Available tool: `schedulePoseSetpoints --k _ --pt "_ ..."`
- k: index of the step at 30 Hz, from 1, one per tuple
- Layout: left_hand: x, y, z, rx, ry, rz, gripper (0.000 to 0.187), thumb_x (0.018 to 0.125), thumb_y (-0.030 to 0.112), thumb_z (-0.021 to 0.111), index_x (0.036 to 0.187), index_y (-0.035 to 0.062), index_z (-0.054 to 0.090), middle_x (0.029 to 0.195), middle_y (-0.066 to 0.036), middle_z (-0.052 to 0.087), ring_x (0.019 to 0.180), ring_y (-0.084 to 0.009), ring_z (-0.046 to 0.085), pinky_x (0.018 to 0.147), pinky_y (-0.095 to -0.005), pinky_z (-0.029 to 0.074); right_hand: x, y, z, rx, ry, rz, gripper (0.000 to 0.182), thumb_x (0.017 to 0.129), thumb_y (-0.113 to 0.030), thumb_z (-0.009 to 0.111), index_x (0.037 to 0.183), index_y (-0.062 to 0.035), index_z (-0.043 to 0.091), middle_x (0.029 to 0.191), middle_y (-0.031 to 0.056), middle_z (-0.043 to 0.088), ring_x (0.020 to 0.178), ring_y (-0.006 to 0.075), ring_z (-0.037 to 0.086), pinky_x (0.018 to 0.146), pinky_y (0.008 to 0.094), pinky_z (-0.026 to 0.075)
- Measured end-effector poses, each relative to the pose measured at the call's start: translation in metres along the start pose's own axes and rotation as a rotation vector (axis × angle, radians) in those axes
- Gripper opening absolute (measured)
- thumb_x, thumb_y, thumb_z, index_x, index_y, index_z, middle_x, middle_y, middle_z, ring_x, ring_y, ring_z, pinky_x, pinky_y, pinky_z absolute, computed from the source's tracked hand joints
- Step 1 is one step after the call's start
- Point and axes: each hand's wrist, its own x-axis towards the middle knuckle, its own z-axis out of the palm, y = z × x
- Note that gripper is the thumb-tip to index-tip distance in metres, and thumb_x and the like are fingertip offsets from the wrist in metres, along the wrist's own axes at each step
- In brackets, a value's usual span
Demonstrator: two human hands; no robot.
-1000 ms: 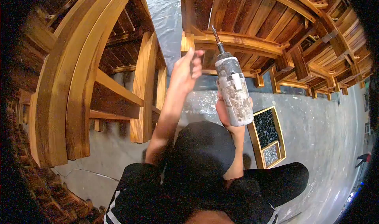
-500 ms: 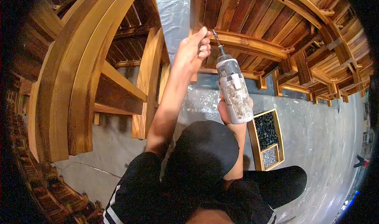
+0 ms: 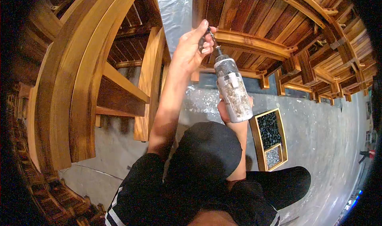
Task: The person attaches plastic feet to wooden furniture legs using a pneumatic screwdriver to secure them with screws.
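Observation:
My right hand (image 3: 224, 110) is wrapped round the grip of a worn, paint-smeared power driver (image 3: 234, 88), whose nose points up and away from me. Beside the tip of the driver's bit (image 3: 215, 43), my left hand (image 3: 193, 47) pinches a small black piece (image 3: 203, 42) between thumb and curled fingers. The fingers partly cover that piece. Just beyond both hands runs a wooden crosspiece (image 3: 250, 43) on the underside of a slatted wooden furniture piece (image 3: 242, 15).
A wooden tray (image 3: 258, 146) on the concrete floor (image 3: 314, 138) holds many black pieces and, in a small compartment, silvery screws (image 3: 273, 156). Curved wooden furniture (image 3: 81, 78) stands close on the left. A thin cable (image 3: 97, 170) lies on the floor.
The driver and my right hand have shifted slightly left and up, bringing the bit closer to my left fingers. The black piece now shows in my left hand, which has turned a little.

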Motion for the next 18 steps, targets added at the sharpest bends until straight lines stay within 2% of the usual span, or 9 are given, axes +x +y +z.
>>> schedulePoseSetpoints --k 2,5,8,11,12,18 --pt "-0.002 0.001 0.001 0.003 -0.024 -0.032 0.035 0.089 0.032 0.058 0.100 -0.0010 0.056 0.064 0.003 0.051 0.049 -0.0038 0.043 0.042 -0.0173 0.036 0.000 0.000 0.000 0.032 -0.001 0.020 0.048 0.055 -0.009 0.069 0.101 0.0004 0.060 0.092 0.0157 0.064 0.076 0.0289 0.064 0.070 0.0326 0.050" --pt "-0.002 0.002 0.002 -0.012 -0.055 -0.082 0.033 0.089 0.031 0.059 0.099 0.0003 0.056 0.062 0.003 0.049 0.048 -0.0037 0.041 0.042 -0.0168 0.034 -0.001 0.006 0.000 -0.014 -0.001 -0.091 0.047 0.055 -0.010 0.069 0.100 0.0002 0.060 0.091 0.0153 0.065 0.075 0.0287 0.065 0.070 0.0324 0.050" --pt "-0.002 0.005 0.001 -0.078 -0.075 -0.123 0.032 0.088 0.029 0.061 0.097 -0.0012 0.055 0.061 0.002 0.048 0.048 -0.0055 0.040 0.041 -0.0176 0.032 0.001 0.001 0.000 0.045 0.000 0.032 0.046 0.056 -0.011 0.068 0.100 0.0003 0.060 0.088 0.0141 0.065 0.074 0.0287 0.065 0.069 0.0323 0.050" --pt "0.000 0.007 0.004 -0.173 -0.100 -0.124 0.029 0.087 0.026 0.063 0.095 -0.0005 0.055 0.061 0.002 0.047 0.048 -0.0059 0.038 0.042 -0.0172 0.032 0.012 -0.016 -0.009 0.007 -0.003 0.039 0.046 0.057 -0.010 0.068 0.101 0.0007 0.060 0.086 0.0142 0.065 0.072 0.0278 0.065 0.069 0.0319 0.050" --pt "0.003 0.008 0.004 -0.201 -0.109 -0.125 0.029 0.087 0.026 0.063 0.095 -0.0003 0.055 0.061 0.002 0.047 0.048 -0.0056 0.038 0.042 -0.0170 0.032 0.014 -0.019 -0.008 0.067 0.042 0.006 0.021 0.063 -0.001 0.065 0.083 -0.0067 0.065 0.078 0.0064 0.064 0.071 0.0264 0.060 0.066 0.0330 0.046" --pt "0.011 0.031 0.015 -0.285 -0.192 -0.100 0.023 0.090 0.025 0.058 0.096 0.0030 0.053 0.064 0.002 0.042 0.054 -0.0046 0.039 0.036 -0.0149 0.030 0.044 -0.040 -0.013 -0.001 0.075 -0.091 0.027 0.062 -0.003 0.064 0.088 -0.0046 0.064 0.079 0.0105 0.063 0.068 0.0300 0.059 0.063 0.0341 0.047"
